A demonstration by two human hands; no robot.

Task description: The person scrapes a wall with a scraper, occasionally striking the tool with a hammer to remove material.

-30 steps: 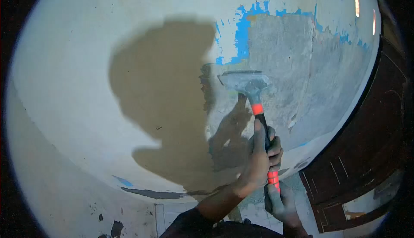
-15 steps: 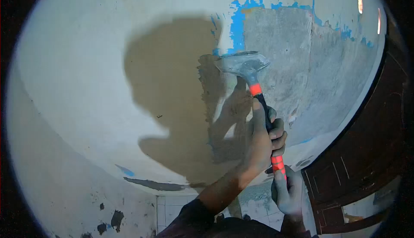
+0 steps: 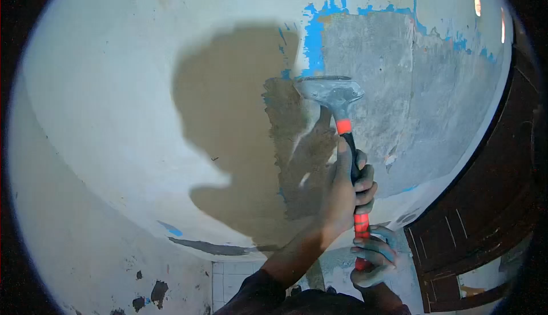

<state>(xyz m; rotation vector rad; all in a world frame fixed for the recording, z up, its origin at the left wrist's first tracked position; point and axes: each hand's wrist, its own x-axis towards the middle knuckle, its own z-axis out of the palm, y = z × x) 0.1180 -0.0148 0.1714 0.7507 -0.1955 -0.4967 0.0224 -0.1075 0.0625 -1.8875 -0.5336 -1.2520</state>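
Note:
A long-handled wall scraper (image 3: 334,91) has its wide grey blade head against the wall, just below a strip of bare blue paint (image 3: 314,38). Its handle is black with red-orange bands. My left hand (image 3: 349,181) wraps the black grip, thumb lying up along the handle. Lower down, the fingers of my right hand (image 3: 374,257) curl round the red end of the handle. Right of the blade spreads a stripped grey patch of wall (image 3: 371,58). Pale coating (image 3: 240,212) covers the wall to the left, partly under my shadow.
A dark wooden door or cabinet (image 3: 456,229) stands on the right. White floor tiles (image 3: 231,275) show below, by my feet. The lower left wall (image 3: 114,246) has dark chipped spots.
The scraper has shifted slightly down and right in view, its blade now more level. My right hand has moved down the handle, its fingers now showing round the red end.

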